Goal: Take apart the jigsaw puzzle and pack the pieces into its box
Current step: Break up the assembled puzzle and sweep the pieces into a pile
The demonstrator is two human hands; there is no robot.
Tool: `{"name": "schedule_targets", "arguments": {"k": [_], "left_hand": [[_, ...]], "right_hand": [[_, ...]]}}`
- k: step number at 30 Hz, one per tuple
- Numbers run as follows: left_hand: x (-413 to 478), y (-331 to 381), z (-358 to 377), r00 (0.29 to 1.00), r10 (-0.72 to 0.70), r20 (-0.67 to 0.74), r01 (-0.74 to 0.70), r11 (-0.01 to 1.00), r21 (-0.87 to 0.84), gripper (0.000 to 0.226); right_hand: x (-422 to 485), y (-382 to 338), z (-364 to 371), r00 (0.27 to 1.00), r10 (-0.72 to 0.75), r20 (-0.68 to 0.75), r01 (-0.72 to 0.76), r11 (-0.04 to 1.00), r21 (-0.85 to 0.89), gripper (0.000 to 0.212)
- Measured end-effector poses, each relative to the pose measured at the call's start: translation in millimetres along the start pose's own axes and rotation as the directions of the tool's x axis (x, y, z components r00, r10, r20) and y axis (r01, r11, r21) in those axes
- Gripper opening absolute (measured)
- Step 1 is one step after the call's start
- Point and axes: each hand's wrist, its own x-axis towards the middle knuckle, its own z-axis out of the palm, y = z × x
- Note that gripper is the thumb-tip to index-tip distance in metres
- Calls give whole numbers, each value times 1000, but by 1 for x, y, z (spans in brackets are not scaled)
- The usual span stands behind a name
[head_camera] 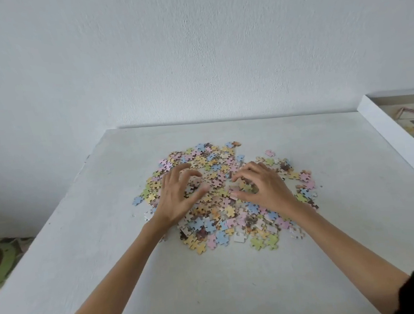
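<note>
Already the puzzle looked fully broken up; what lay under my hands was a loose heap of pieces on the table, with no joined section that I could make out, though the blur left small clumps uncertain; so I judged the taking-apart done or very nearly so. My left hand hovered over the left half of the heap, fingers spread and curled like a claw, clamped on nothing that I could see; my right hand mirrored it just beside, thumb and fingers apart, tips down among the pieces; the two hands stood near each other, not touching. The box sat well off beyond my right hand, at the table's far edge, partly cut by the frame; whether any pieces lay in it I could not tell; as I read it, nearly all the packing was left to do.
</note>
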Motion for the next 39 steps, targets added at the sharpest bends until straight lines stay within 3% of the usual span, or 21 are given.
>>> {"name": "schedule_targets", "arguments": {"k": [3, 6, 8, 10, 13, 18, 23, 26, 28, 31, 34, 36, 39], "left_hand": [[4, -13, -12, 979, -108, -175, 103, 994, -38, 71], [7, -35, -22, 953, -260, -157, 275, 958, 83, 81], [5, -44, -19, 951, -304, -65, 310, 941, 137, 85], [4, -45, -13, 971, -238, -12, 237, 958, 160, 87], [6, -37, -7, 984, -178, 13, 175, 977, 120, 84], [6, -22, -5, 983, -172, 69, 173, 985, -19, 85], [27, -33, -20, 951, -305, -49, 297, 947, -125, 104], [41, -48, -23, 913, -407, 17, 407, 909, -93, 118], [45, -47, -17, 924, -374, 85, 375, 927, 6, 118], [48, -39, -7, 950, -233, 206, 232, 972, 28, 110], [57, -39, -10, 959, -191, 209, 225, 963, -151, 100], [69, -41, -12, 969, -189, 160, 217, 960, -175, 80], [92, -40, -6, 968, -170, 186, 204, 963, -177, 58]], "right_hand": [[-3, 14, -13, 988, 84, -126, -67, 989, 132, 58], [-6, 37, -26, 953, 213, -215, -203, 977, 68, 59], [-8, 48, -29, 946, 300, -124, -297, 954, 45, 76], [-10, 52, -26, 947, 321, -18, -320, 947, 26, 95], [-10, 42, -20, 955, 290, 64, -291, 957, 13, 102], [-4, 20, -15, 972, 217, 93, -227, 968, 109, 89], [15, 28, -26, 964, 265, -19, -255, 945, 204, 64], [31, 44, -24, 928, 351, 121, -368, 916, 161, 57], [37, 45, -17, 917, 328, 228, -341, 940, 19, 64], [39, 38, -8, 925, 248, 288, -251, 968, -27, 75], [45, 33, -12, 967, 230, 110, -246, 955, 167, 50], [60, 35, -18, 968, 249, 35, -251, 951, 183, 41], [86, 38, -19, 957, 246, 151, -260, 962, 83, 42]]}}
